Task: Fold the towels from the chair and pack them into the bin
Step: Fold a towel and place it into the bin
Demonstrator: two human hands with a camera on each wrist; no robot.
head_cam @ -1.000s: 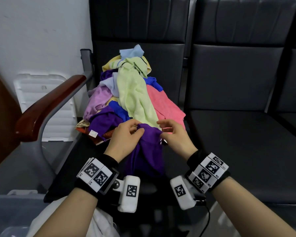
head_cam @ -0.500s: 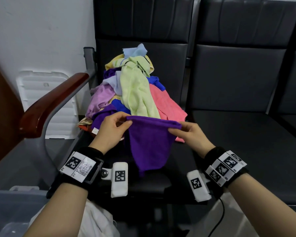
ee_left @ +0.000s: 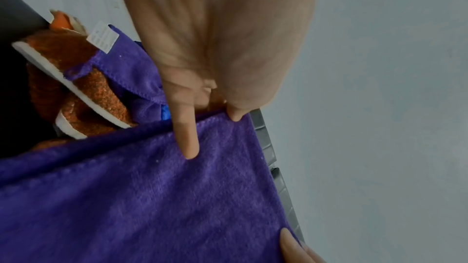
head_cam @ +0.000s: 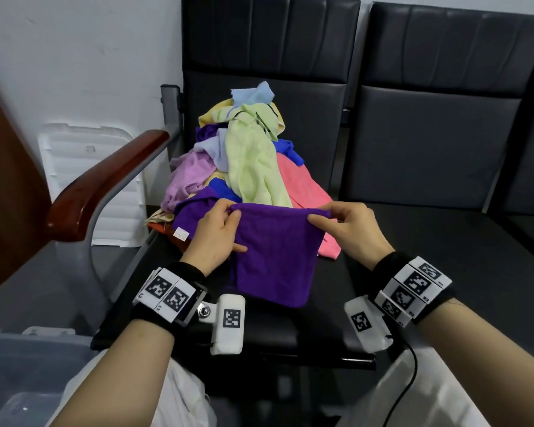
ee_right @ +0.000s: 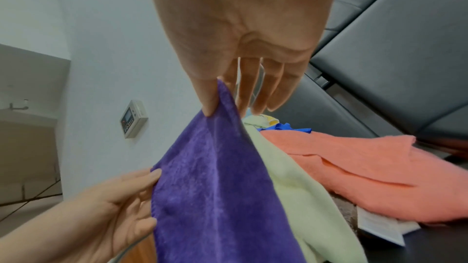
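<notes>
A purple towel (head_cam: 275, 254) hangs spread in front of the pile, held by its top edge. My left hand (head_cam: 218, 232) pinches the top left corner of the purple towel (ee_left: 162, 197), thumb on the cloth. My right hand (head_cam: 349, 232) pinches the top right corner of the purple towel (ee_right: 215, 187) between thumb and forefinger. Behind it a heap of towels (head_cam: 250, 161) lies on the black chair seat (head_cam: 336, 334): light green, pink, lilac, blue, yellow, orange. A clear plastic bin (head_cam: 28, 374) stands at the lower left.
A wooden armrest (head_cam: 105, 186) on a grey frame rises to the left of the seat. A second black chair seat (head_cam: 444, 257) adjoins on the right. A white ribbed lid (head_cam: 80, 167) leans on the wall. A black cable (head_cam: 410, 386) hangs from my right wrist.
Both hands lifted the purple towel off the pile's front and drew apart, stretching its top edge flat. The towel now hangs wider and squarer than half a second ago.
</notes>
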